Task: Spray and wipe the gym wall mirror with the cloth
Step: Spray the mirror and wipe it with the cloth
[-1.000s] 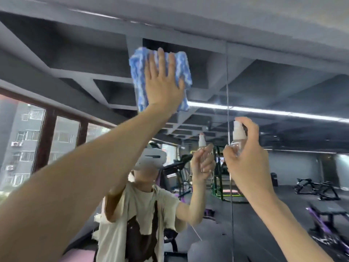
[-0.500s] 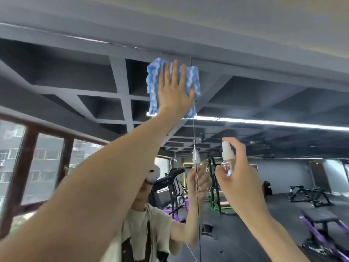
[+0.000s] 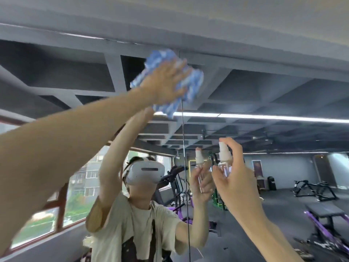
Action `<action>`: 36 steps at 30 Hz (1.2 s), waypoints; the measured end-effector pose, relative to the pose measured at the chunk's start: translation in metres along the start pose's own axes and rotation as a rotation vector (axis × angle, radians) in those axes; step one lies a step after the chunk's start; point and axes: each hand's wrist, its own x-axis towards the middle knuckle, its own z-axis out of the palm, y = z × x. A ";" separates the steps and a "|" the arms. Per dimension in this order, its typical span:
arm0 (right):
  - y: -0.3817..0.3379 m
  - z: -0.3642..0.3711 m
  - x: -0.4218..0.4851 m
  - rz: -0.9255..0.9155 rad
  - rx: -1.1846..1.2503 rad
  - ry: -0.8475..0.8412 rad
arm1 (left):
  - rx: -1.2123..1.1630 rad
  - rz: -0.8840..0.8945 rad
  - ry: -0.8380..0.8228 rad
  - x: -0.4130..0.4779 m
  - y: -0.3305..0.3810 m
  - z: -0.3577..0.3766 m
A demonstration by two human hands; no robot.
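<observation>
A left hand [image 3: 166, 82], fingers spread flat, presses a blue cloth [image 3: 190, 86] high on the mirror [image 3: 264, 95] at upper centre; the right hand [image 3: 236, 178] grips a spray bottle [image 3: 224, 161] at lower right.

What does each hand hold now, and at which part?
The right hand grips the spray bottle round its clear body, a finger over the pump top. The left hand presses the blue cloth flat against the mirror.

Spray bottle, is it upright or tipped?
Upright: the bottle sits with its sprayer on top, gripped by the right hand.
</observation>
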 end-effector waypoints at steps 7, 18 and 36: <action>0.001 -0.011 0.001 0.073 0.012 -0.009 | -0.001 -0.017 -0.019 0.005 -0.011 0.013; -0.010 -0.015 -0.038 0.165 0.111 -0.018 | -0.060 0.620 0.025 -0.142 0.109 0.038; -0.057 0.047 0.001 0.030 0.140 -0.098 | 0.018 -0.483 0.075 -0.083 -0.013 0.016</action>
